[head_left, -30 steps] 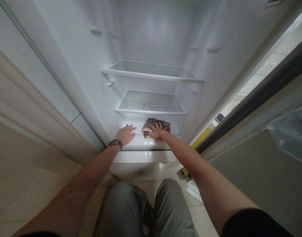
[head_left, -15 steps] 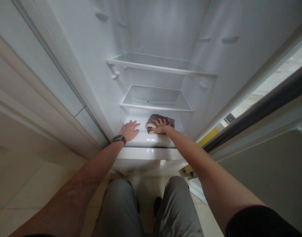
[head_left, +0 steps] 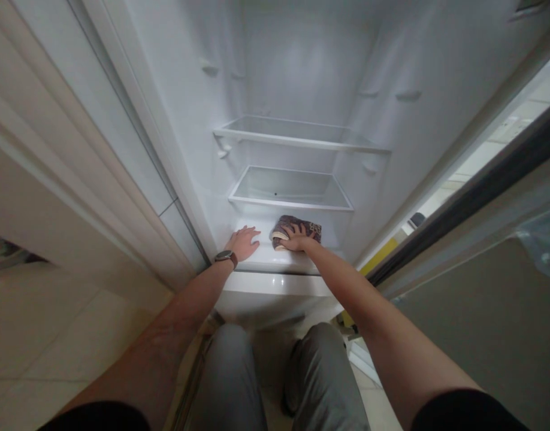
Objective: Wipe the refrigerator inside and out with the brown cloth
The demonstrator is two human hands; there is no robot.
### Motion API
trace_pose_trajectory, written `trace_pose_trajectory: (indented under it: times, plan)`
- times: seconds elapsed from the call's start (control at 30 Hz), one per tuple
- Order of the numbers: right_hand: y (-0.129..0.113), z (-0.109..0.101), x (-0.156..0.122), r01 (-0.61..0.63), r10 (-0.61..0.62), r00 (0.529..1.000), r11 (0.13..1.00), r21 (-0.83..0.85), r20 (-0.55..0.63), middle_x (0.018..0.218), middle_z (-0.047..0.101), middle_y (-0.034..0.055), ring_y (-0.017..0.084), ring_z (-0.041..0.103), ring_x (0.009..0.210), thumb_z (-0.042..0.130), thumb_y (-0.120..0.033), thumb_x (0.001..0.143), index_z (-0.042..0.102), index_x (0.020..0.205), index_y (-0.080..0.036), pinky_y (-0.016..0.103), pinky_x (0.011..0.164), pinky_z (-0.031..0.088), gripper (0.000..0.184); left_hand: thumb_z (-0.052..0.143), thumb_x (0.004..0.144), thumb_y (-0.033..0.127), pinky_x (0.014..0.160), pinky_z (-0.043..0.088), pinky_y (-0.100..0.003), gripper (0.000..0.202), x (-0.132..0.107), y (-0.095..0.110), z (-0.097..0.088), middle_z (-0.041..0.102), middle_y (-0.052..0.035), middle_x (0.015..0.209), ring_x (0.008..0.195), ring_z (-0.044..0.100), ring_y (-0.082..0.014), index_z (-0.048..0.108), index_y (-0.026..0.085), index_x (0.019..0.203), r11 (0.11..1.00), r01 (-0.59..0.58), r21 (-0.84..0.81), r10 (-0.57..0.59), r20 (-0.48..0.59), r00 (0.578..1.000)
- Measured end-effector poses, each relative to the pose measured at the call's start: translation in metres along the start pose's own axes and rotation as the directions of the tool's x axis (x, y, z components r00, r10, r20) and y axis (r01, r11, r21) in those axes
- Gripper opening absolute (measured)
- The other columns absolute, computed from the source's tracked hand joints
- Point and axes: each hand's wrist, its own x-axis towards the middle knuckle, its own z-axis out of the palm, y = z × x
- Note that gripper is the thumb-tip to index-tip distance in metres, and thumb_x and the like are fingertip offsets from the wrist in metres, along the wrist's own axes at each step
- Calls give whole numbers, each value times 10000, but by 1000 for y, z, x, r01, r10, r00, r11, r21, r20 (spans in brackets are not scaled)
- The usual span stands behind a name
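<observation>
My right hand (head_left: 297, 237) presses down on a folded, dark-patterned cloth (head_left: 313, 230), fingers spread over its top and thumb along its near edge. The cloth has a pale underside and lies on the white bottom surface (head_left: 261, 256) inside a fridge. To its left, my left hand (head_left: 243, 242) rests on the same surface, fingers stretched out and holding nothing. A dark round watch (head_left: 224, 255) is on the left wrist. The underside of the cloth against the surface is hidden.
Above my hands are a lower glass shelf (head_left: 293, 203) and an upper glass shelf (head_left: 297, 141), both white-framed. White side walls with small ledges rise on both sides. An open door (head_left: 473, 335) stands at right. A yellow item (head_left: 379, 254) shows beyond the right wall.
My view has shifted a little, so the fridge interior appears lower and slightly to the right. My right hand stays on the cloth, and my left hand stays flat beside it.
</observation>
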Motion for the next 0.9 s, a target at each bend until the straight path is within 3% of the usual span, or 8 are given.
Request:
trace_pose_trajectory:
  times: [0.13, 0.27, 0.37, 0.5, 0.67, 0.77, 0.9]
  plan:
    - [-4, 3, -16, 9, -9, 1000, 1000, 1, 20, 1805, -88, -41, 414, -134, 1652, 317, -849, 907, 66, 1684, -504, 827, 1217, 7, 887, 541, 947, 257, 1102, 481, -423, 308, -8, 5, -7, 693, -93, 1309, 1281, 599, -272, 707, 223, 1204, 1000, -20, 10, 21, -100, 995]
    - [-8, 7, -37, 31, -30, 999, 999, -15, 20, 1809, -50, -31, 413, -99, 1657, 343, -861, 895, 100, 1683, -503, 828, 1218, 37, 899, 527, 948, 224, 1006, 497, -430, 189, -16, 7, -11, 685, -113, 1118, 1142, 616, -287, 683, 225, 1055, 999, -29, 21, 32, -170, 985]
    - [-12, 11, -51, 43, -43, 999, 999, -29, 17, 1809, -47, -28, 415, -100, 1657, 355, -855, 898, 97, 1684, -498, 836, 1212, 47, 901, 504, 962, 205, 976, 489, -438, 182, -24, 10, -9, 675, -122, 1083, 1117, 609, -296, 669, 232, 1033, 999, -29, 33, 35, -192, 981]
    - [-15, 14, -60, 59, -59, 998, 998, -37, 19, 1810, -50, -17, 419, -92, 1657, 342, -846, 910, 84, 1690, -481, 846, 1204, 52, 899, 481, 993, 222, 1001, 468, -473, 231, -45, 17, 1, 683, -147, 1152, 1183, 590, -318, 679, 220, 1112, 997, -33, 66, 46, -203, 978]
    - [-14, 14, -56, 64, -63, 998, 997, -37, 21, 1811, -47, -5, 424, -90, 1655, 334, -879, 894, 87, 1690, -479, 844, 1202, 60, 925, 367, 1062, 241, 1139, 409, -478, 426, -80, 12, 14, 609, -138, 1480, 1390, 527, -292, 609, 201, 1410, 995, -68, 74, 81, -198, 977]
    - [-13, 13, -52, 61, -60, 998, 997, -39, 24, 1809, -62, -7, 430, -81, 1654, 338, -879, 893, 86, 1689, -482, 838, 1205, 70, 925, 420, 1046, 266, 1245, 326, -460, 522, -97, -4, 15, 492, -122, 1632, 1535, 404, -273, 505, 178, 1554, 980, -192, 56, 199, -145, 969]
    - [-13, 13, -49, 49, -48, 998, 998, -46, 28, 1809, -63, -17, 437, -69, 1653, 336, -893, 879, 78, 1688, -490, 832, 1211, 71, 940, 565, 977, 353, 1326, 194, -481, 782, -116, -31, 11, 353, -110, 1726, 1619, 272, -278, 293, 195, 1693, 923, -384, 31, 384, -9, 923]
